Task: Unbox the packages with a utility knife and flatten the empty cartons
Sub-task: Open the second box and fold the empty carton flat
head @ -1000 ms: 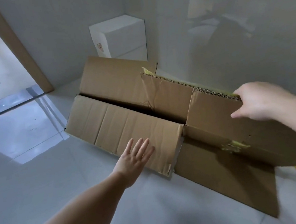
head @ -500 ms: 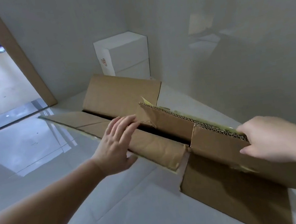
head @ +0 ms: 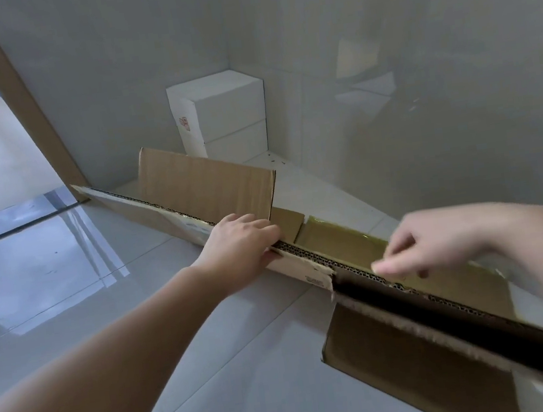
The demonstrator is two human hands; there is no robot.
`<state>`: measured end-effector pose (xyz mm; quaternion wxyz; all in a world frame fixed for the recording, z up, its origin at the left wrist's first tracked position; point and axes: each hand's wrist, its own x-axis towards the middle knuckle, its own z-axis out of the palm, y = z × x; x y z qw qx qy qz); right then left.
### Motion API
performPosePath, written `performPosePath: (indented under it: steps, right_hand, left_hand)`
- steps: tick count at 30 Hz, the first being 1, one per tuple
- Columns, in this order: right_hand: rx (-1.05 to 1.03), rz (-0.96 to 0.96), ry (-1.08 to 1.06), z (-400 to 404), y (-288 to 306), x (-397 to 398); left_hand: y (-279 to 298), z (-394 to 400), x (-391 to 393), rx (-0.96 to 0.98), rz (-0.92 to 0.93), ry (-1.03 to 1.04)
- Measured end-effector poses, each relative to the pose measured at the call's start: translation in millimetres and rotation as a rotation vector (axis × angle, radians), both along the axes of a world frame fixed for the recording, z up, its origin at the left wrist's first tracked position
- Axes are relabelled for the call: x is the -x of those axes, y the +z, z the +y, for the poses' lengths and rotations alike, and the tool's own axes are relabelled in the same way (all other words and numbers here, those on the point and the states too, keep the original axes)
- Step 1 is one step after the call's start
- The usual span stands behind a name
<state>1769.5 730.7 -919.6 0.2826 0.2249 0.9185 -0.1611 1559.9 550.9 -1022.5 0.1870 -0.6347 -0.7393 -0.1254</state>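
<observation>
left hand (head: 239, 246) grips carton (head: 205, 183) edge | right hand (head: 420, 248) blurred — grip unclear | risk: one-handed hold — carton springs open, slides on floor (head: 64, 267)

Glossy grey tile floor (head: 188, 372), pale walls (head: 376, 19), wooden doorframe (head: 17, 97).

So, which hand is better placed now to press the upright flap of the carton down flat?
Probably the left hand: it grips the carton edge right beside the upright flap. The right hand is blurred, farther along.
</observation>
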Motion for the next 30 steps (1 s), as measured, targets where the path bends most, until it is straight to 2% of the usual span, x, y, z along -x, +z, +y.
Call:
performPosePath:
  steps: [3, 5, 11, 16, 20, 22, 24, 26, 28, 30]
  right_hand:
    - [0.105, 0.369, -0.128, 7, -10, 60]
    - [0.203, 0.527, -0.246, 7, -24, 110]
    - [0.37, 0.69, -0.437, -6, -60, 212]
    - [0.214, 0.732, -0.455, -11, -76, 230]
    - [0.382, 0.66, -0.216, -30, -70, 202]
    - [0.369, 0.656, -0.112, -44, -69, 191]
    - [0.349, 0.659, -0.055, -53, -70, 185]
    - [0.449, 0.622, -0.087, -56, -71, 177]
    - [0.522, 0.56, -0.118, -55, -63, 162]
    - [0.412, 0.471, -0.034, -56, -54, 137]
  left_hand:
    - [-2, 1, -1, -0.013, -0.004, 0.006]
    - [-2, 1, -1, -0.036, -0.014, 0.008]
    - [-8, -2, -2, -0.086, -0.042, -0.042]
    - [-10, -5, -4, -0.12, -0.149, -0.055]
    - [0, -6, 0, -0.188, -0.37, 0.207]
    - [3, -5, 11, -0.154, -0.343, 0.337]
    - [6, -3, 24, -0.019, -0.3, 0.377]
    - [7, -3, 31, 0.097, -0.33, 0.357]
    - [5, -4, 31, 0.137, -0.279, 0.332]
    - [3, -5, 31, 0.138, -0.177, 0.261]
